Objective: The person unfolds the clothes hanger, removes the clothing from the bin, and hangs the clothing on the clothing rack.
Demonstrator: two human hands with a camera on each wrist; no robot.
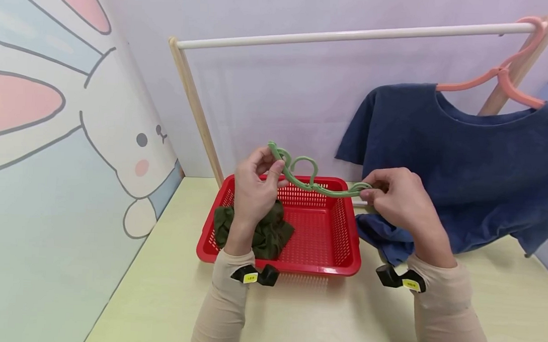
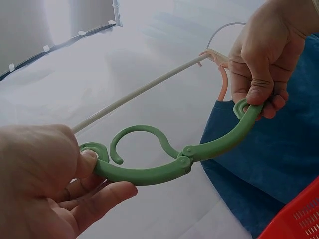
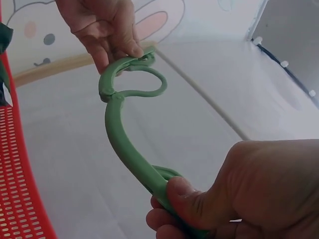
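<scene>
Saw from the head a green hanger held up near the far rim of the red basket, with its long axis crosswise from left hand to right hand, pinched at one end by each, neither nearer. Saw from the left wrist a hinge at mid-length, a shallow bow, and a hook curled toward the left hand, with the rail beyond. Saw from the right wrist smooth, dull green and a loop near the gripped end
</scene>
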